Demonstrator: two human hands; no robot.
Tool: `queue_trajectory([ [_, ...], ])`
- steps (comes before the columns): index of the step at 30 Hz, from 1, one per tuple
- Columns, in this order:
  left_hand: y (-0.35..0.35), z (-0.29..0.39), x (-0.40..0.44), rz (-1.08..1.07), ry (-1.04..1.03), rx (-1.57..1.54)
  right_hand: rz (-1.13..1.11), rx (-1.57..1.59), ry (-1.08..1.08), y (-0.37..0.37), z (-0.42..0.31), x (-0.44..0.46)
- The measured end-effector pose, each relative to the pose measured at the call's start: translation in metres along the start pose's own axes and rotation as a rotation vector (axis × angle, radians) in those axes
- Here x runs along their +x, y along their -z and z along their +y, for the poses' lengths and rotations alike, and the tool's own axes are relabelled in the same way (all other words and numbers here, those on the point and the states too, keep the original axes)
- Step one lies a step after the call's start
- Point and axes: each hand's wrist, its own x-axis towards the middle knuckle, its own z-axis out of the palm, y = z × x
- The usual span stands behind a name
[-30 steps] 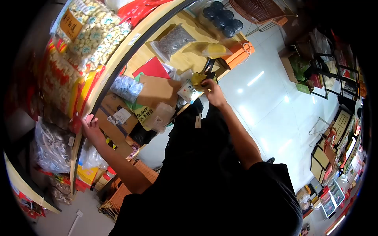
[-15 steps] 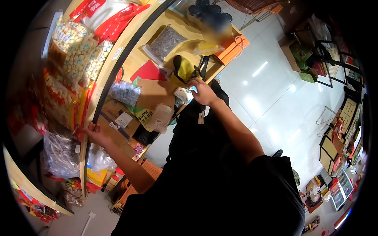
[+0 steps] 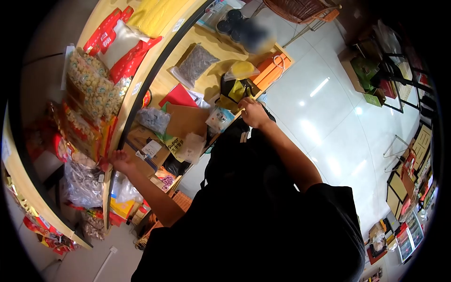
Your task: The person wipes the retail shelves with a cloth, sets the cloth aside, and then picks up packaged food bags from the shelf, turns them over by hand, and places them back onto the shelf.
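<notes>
My right hand is closed, its fingertips pinching the lower edge of a yellow and black bag on the wooden surface. The bag looks soft and partly crumpled; what it holds is hidden. Just below it lies a white and blue packet. At the left, my left hand rests against the black-trimmed shelf edge, fingers loosely apart, with nothing seen in them. Close to those fingers are red and yellow snack packets.
Popcorn-like snack bags fill the shelf at left. On the wooden surface lie a bag of dark grains, a red folder, a cardboard box and an orange box. A wicker chair stands beyond on the tiled floor.
The yellow and black bag has shifted to the right with my right hand, uncovering more of the white and blue packet. My left hand's fingers have loosened at the shelf edge. The view has shifted slightly.
</notes>
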Motion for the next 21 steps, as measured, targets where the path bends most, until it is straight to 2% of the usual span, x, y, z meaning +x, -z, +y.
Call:
queue_trajectory([
  [1,0.002,0.002,-0.001,-0.075,0.088,-0.093,-0.004,0.004,0.01,0.005,0.001,0.003],
  [5,-0.006,0.004,-0.02,-0.107,0.111,-0.124,-0.065,0.09,0.087,0.035,0.002,0.011],
  [7,-0.009,0.003,-0.03,-0.259,0.167,0.009,-0.083,0.125,0.133,0.046,0.001,0.013],
  [10,-0.025,-0.005,-0.078,-0.311,0.184,-0.013,-0.102,0.237,0.272,0.057,0.0,0.018],
  [12,-0.025,-0.033,-0.108,-0.513,-0.123,0.367,-0.137,0.259,0.372,0.064,-0.004,0.019],
  [14,-0.038,-0.051,-0.135,-0.526,0.193,0.305,-0.219,0.25,0.379,0.066,0.0,0.023],
  [16,-0.068,-0.05,-0.189,-0.525,0.363,0.585,-0.292,0.238,0.241,0.063,0.006,0.027],
  [18,-0.043,-0.1,-0.202,-0.872,0.289,0.675,-0.286,0.305,0.188,0.05,0.02,0.032],
  [20,-0.026,-0.139,-0.229,-1.047,0.156,0.898,-0.269,0.277,0.171,0.051,0.022,0.032],
  [21,-0.025,-0.143,-0.245,-1.067,0.148,0.943,-0.291,0.27,0.132,0.05,0.024,0.033],
])
